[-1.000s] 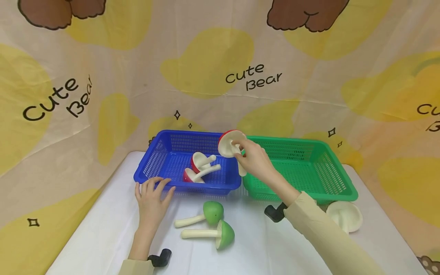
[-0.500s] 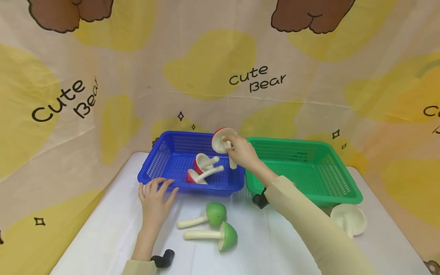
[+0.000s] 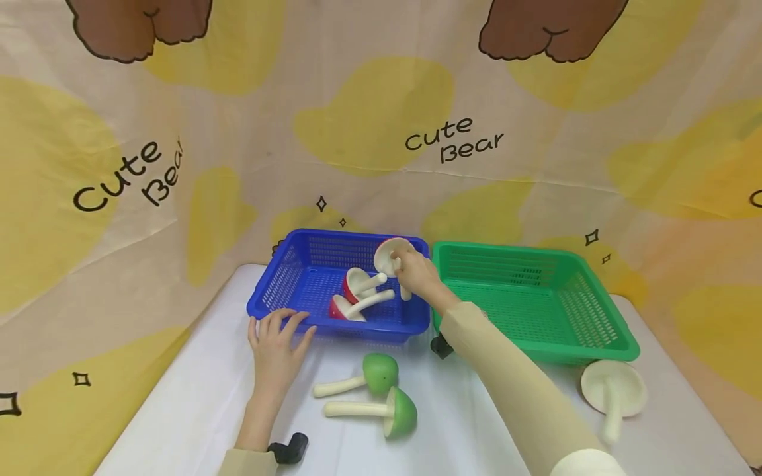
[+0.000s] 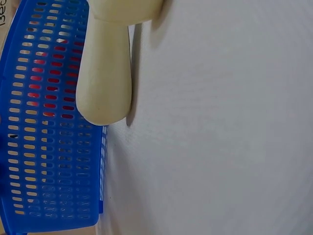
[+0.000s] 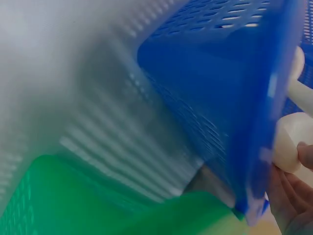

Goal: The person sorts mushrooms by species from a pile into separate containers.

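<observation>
White table (image 3: pixel 196 403) fronts a yellow "Cute Bear" backdrop (image 3: pixel 369 112)

The backdrop cloth (image 3: pixel 381 99) behind the table carries the words "Cute Bear" in black, rounded lettering. It reads in full near the middle, above the baskets, and again at the left, tilted upward. At the right edge only the first letter "C" of another print shows. In the left wrist view a cut-off fragment of the same lettering sits in the top left corner, too partial to read.
</observation>
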Available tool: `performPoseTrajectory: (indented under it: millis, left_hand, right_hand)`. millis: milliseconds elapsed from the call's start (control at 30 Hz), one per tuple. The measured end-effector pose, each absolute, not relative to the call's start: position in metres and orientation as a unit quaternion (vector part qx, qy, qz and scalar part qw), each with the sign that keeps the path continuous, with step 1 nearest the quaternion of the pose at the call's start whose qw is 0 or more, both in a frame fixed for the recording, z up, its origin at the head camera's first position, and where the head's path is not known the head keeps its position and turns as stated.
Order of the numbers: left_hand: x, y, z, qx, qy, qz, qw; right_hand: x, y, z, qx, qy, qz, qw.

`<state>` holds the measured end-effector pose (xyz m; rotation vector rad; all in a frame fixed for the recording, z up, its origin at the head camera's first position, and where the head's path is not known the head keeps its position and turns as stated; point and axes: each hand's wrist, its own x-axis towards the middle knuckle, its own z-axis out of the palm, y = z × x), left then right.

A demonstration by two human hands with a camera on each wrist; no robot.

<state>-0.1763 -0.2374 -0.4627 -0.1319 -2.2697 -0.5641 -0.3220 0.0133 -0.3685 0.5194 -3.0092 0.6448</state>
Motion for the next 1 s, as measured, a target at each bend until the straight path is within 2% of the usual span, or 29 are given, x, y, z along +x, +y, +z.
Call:
performPoseTrajectory:
  millis: [233,400,600,800,1000]
  left_hand:
    - [-0.176,-0.237,-0.463,-0.053,-0.891,-0.225,0.390]
    - [-0.177,-0.236,-0.462,-0.054,-0.889,-0.225,0.395]
    - [-0.178,-0.236,-0.462,-0.053,-0.886,-0.221,0.405]
    - [-0.178,-0.237,-0.463,-0.052,-0.885,-0.222,0.406]
    - [-0.177,-0.237,-0.464,-0.053,-0.886,-0.221,0.405]
  right_hand:
    - [-0.327,0.010,-0.379,0.161,-0.967,0.195,0.001]
    - [-0.329,0.006,-0.383,0.162,-0.970,0.179,-0.029]
    - [-0.333,0.003,-0.394,0.194,-0.970,0.144,-0.036]
    - [-0.324,0.001,-0.385,0.192,-0.968,0.137,-0.081]
    - [-0.321,0.005,-0.379,0.206,-0.968,0.132,-0.060]
